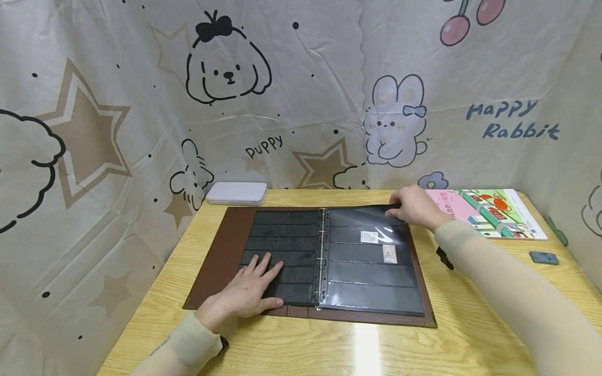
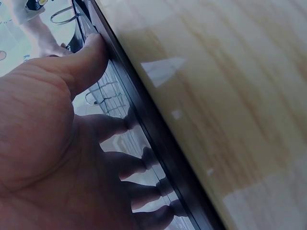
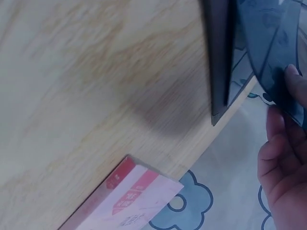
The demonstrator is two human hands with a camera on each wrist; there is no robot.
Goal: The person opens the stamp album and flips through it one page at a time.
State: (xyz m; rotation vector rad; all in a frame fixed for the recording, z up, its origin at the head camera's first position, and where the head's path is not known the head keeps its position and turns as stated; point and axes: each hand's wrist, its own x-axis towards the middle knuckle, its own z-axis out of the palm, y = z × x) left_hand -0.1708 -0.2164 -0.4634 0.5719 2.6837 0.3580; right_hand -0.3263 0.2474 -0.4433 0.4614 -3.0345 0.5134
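Album (image 1: 213,250) lay open on table (image 1: 263,350); 2 stamps (image 1: 369,237) in album's R pg (image 1: 357,271), none seen in L pg (image 1: 287,244). R hand (image 1: 414,206) pinched R pg's top outer corner, raised off album; turn prob. unfinished. L hand (image 1: 248,290) lay flat, fingers spread, on L pg.

There are two hands (image 1: 246,292) (image 1: 416,204), two stamps (image 1: 369,237) (image 1: 389,254), one binder (image 1: 211,256), one case (image 1: 237,193), one block (image 1: 544,258) and at least one book (image 1: 498,211).

And there it lies, a brown-covered ring album (image 1: 218,250), spread open on the pale wooden table (image 1: 291,347), silver metal rings (image 1: 320,261) down the middle! Its glossy black right-hand page (image 1: 367,274) bows upward at the far outer corner, two small pale rectangles (image 1: 369,237) showing.
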